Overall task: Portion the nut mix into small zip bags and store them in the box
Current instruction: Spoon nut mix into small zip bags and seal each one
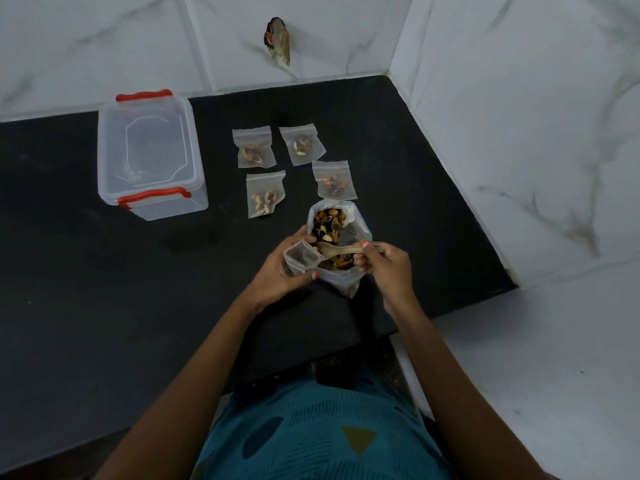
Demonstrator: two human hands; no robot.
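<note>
The left hand (277, 268) curls round an empty small zip bag (299, 259) and holds its mouth open. Just beside it, the right hand (384, 268) pinches a pale spoon (337, 249) by the handle, with the bowl at that mouth. The open nut mix bag (332, 223) stands between the hands. Beyond them, four filled bags (254, 147) lie on the dark surface (104, 271). The lidded box (149, 154) sits well to the left of the left hand.
</note>
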